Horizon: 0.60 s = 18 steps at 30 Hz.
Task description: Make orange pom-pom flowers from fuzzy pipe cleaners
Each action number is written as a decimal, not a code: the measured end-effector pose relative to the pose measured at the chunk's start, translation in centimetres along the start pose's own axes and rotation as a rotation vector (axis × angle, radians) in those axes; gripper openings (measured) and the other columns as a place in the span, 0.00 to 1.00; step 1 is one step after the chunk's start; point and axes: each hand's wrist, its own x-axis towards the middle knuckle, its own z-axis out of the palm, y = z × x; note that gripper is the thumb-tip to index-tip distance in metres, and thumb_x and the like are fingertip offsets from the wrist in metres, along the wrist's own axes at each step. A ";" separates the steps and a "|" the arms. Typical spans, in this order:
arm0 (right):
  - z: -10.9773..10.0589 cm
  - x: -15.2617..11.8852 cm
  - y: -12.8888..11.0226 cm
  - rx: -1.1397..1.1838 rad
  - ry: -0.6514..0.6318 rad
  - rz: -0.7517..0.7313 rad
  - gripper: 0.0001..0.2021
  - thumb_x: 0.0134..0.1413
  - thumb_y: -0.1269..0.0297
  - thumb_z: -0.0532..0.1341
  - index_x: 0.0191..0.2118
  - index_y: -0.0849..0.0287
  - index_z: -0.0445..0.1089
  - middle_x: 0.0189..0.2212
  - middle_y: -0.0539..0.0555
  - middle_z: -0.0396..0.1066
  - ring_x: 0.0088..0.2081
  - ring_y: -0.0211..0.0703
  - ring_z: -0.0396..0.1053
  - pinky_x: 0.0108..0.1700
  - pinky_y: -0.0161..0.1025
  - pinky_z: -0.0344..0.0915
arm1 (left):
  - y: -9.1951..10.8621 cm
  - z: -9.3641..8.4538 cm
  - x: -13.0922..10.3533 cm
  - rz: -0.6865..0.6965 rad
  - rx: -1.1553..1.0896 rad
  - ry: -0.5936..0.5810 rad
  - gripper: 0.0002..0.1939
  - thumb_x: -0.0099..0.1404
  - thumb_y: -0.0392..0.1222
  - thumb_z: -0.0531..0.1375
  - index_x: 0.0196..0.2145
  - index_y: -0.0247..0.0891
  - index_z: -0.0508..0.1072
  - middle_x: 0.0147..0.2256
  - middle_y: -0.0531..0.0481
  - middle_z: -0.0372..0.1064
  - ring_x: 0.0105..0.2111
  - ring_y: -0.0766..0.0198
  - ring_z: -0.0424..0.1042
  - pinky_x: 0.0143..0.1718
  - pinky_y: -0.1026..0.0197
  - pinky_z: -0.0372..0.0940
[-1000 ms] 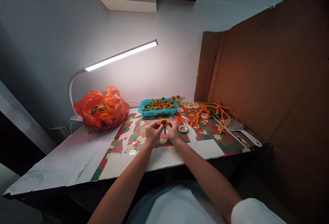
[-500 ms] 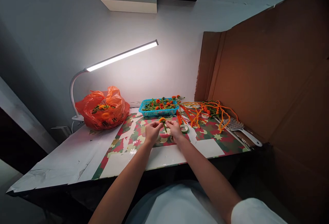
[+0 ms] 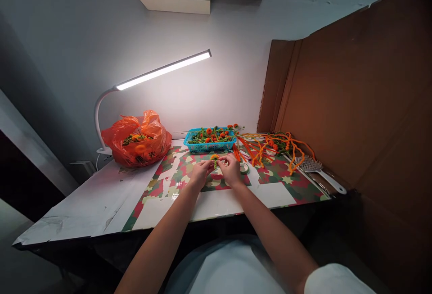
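Observation:
Between my two hands, above the middle of the table, is a small orange craft flower [image 3: 215, 157] with a short green stem pointing down. My left hand [image 3: 201, 172] pinches it from the left side. From the right, the fingertips of my right hand [image 3: 230, 169] close on it near the base of the bloom. A roll of green tape [image 3: 244, 168] lies on the table just beside my right hand. Behind the hands stands a blue basket [image 3: 209, 147] holding several orange flowers with green stems.
An orange plastic bag [image 3: 140, 150] of flowers sits at the left by a lit lamp [image 3: 164, 70]. Orange fuzzy strips [image 3: 259, 155] and a brush [image 3: 326, 174] lie at the right. A cardboard panel [image 3: 337, 87] walls the right side of the table [image 3: 81, 204].
The flower's stem has turned to hang more upright, and my right hand's fingers have bent higher around it. The view has shifted slightly.

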 end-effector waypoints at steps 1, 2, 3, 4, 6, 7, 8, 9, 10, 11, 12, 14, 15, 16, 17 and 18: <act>0.0 0.0 0.0 -0.010 -0.002 -0.005 0.05 0.46 0.63 0.60 0.25 0.58 0.70 0.28 0.52 0.66 0.31 0.41 0.63 0.30 0.36 0.59 | 0.0 0.0 0.0 0.003 0.017 0.002 0.13 0.37 0.42 0.69 0.18 0.33 0.72 0.21 0.50 0.69 0.26 0.66 0.70 0.36 0.61 0.68; 0.0 0.0 0.1 -0.021 -0.004 -0.014 0.05 0.46 0.64 0.59 0.25 0.58 0.69 0.28 0.52 0.66 0.31 0.41 0.63 0.30 0.36 0.59 | 0.0 0.0 0.0 0.011 0.039 0.007 0.13 0.36 0.43 0.70 0.18 0.33 0.72 0.21 0.50 0.68 0.25 0.66 0.69 0.35 0.61 0.67; 0.0 0.0 0.2 -0.034 -0.006 -0.031 0.04 0.47 0.65 0.59 0.25 0.58 0.69 0.28 0.52 0.66 0.31 0.41 0.63 0.31 0.36 0.60 | -0.1 0.1 0.1 0.021 0.062 0.012 0.14 0.36 0.44 0.70 0.17 0.34 0.71 0.20 0.51 0.68 0.25 0.67 0.69 0.34 0.61 0.67; 0.0 0.0 0.2 -0.054 -0.007 -0.052 0.04 0.47 0.66 0.58 0.26 0.58 0.68 0.29 0.52 0.66 0.32 0.42 0.64 0.32 0.37 0.60 | -0.1 0.1 0.1 0.033 0.083 0.016 0.14 0.36 0.44 0.70 0.17 0.34 0.71 0.19 0.51 0.67 0.24 0.66 0.69 0.34 0.61 0.67; 0.0 0.0 0.2 -0.107 -0.001 -0.086 0.04 0.48 0.67 0.57 0.26 0.57 0.67 0.29 0.52 0.66 0.33 0.42 0.64 0.35 0.38 0.60 | -0.2 0.2 0.0 0.061 0.116 0.006 0.15 0.36 0.45 0.70 0.16 0.34 0.71 0.19 0.51 0.67 0.23 0.66 0.68 0.33 0.61 0.67; 0.0 -0.1 0.2 -0.135 0.005 -0.093 0.04 0.48 0.68 0.57 0.26 0.57 0.67 0.29 0.52 0.66 0.34 0.43 0.64 0.36 0.38 0.60 | -0.2 0.2 0.0 0.079 0.130 -0.007 0.14 0.36 0.45 0.70 0.17 0.34 0.71 0.18 0.52 0.67 0.23 0.66 0.68 0.33 0.61 0.66; 0.0 -0.1 0.2 -0.159 0.016 -0.092 0.04 0.48 0.68 0.56 0.26 0.57 0.66 0.29 0.52 0.66 0.34 0.43 0.64 0.36 0.39 0.60 | -0.2 0.2 -0.1 0.098 0.146 -0.021 0.14 0.37 0.45 0.70 0.17 0.34 0.72 0.18 0.52 0.67 0.23 0.66 0.68 0.32 0.62 0.66; 0.0 -0.1 0.1 -0.177 0.028 -0.088 0.04 0.49 0.68 0.56 0.26 0.57 0.66 0.30 0.52 0.66 0.34 0.43 0.64 0.36 0.39 0.60 | -0.2 0.3 -0.2 0.121 0.163 -0.034 0.14 0.38 0.45 0.70 0.17 0.34 0.72 0.19 0.52 0.68 0.23 0.66 0.68 0.32 0.62 0.66; 0.0 -0.2 0.1 -0.190 0.042 -0.086 0.04 0.49 0.68 0.56 0.27 0.57 0.66 0.30 0.53 0.66 0.34 0.43 0.63 0.36 0.39 0.60 | -0.2 0.3 -0.3 0.144 0.179 -0.041 0.13 0.39 0.45 0.70 0.18 0.34 0.73 0.19 0.52 0.68 0.23 0.67 0.68 0.31 0.63 0.65; 0.1 -0.2 0.1 -0.198 0.052 -0.088 0.04 0.49 0.68 0.55 0.27 0.57 0.65 0.30 0.53 0.66 0.34 0.43 0.63 0.36 0.39 0.60 | -0.2 0.3 -0.3 0.164 0.195 -0.044 0.13 0.39 0.45 0.69 0.18 0.35 0.73 0.18 0.52 0.68 0.22 0.67 0.67 0.30 0.64 0.65; 0.1 -0.2 0.1 -0.202 0.060 -0.094 0.04 0.49 0.68 0.55 0.27 0.57 0.65 0.31 0.53 0.66 0.34 0.43 0.63 0.37 0.39 0.59 | -0.2 0.3 -0.4 0.181 0.206 -0.042 0.12 0.40 0.45 0.69 0.17 0.35 0.73 0.18 0.52 0.68 0.22 0.67 0.67 0.29 0.64 0.64; 0.2 -0.1 0.1 -0.192 0.059 -0.102 0.04 0.49 0.68 0.55 0.27 0.57 0.65 0.31 0.53 0.66 0.34 0.43 0.63 0.37 0.39 0.59 | -0.2 0.3 -0.4 0.192 0.211 -0.038 0.12 0.40 0.45 0.69 0.17 0.35 0.72 0.18 0.53 0.68 0.21 0.68 0.67 0.28 0.65 0.64; 0.2 -0.1 0.2 -0.175 0.054 -0.098 0.04 0.50 0.67 0.55 0.27 0.57 0.65 0.30 0.53 0.66 0.34 0.43 0.63 0.37 0.39 0.59 | -0.1 0.4 -0.3 0.182 0.201 -0.037 0.13 0.40 0.45 0.69 0.17 0.34 0.72 0.18 0.52 0.68 0.22 0.68 0.67 0.29 0.64 0.65; 0.2 0.0 0.2 -0.150 0.047 -0.087 0.04 0.50 0.66 0.55 0.27 0.57 0.65 0.30 0.53 0.66 0.34 0.43 0.63 0.37 0.39 0.59 | -0.1 0.4 -0.3 0.161 0.185 -0.033 0.13 0.40 0.46 0.69 0.18 0.34 0.72 0.19 0.51 0.69 0.22 0.67 0.68 0.30 0.64 0.66; 0.1 0.1 0.3 -0.121 0.041 -0.073 0.05 0.50 0.65 0.55 0.26 0.57 0.65 0.30 0.53 0.66 0.34 0.43 0.63 0.36 0.39 0.59 | 0.0 0.4 -0.3 0.137 0.167 -0.020 0.14 0.40 0.47 0.69 0.18 0.34 0.72 0.19 0.50 0.69 0.22 0.66 0.69 0.30 0.63 0.67; 0.1 0.2 0.4 -0.094 0.038 -0.057 0.05 0.49 0.65 0.55 0.26 0.57 0.65 0.29 0.52 0.66 0.34 0.43 0.63 0.36 0.39 0.59 | 0.1 0.4 -0.3 0.122 0.157 -0.001 0.16 0.41 0.49 0.69 0.19 0.33 0.72 0.20 0.50 0.69 0.23 0.65 0.70 0.30 0.62 0.68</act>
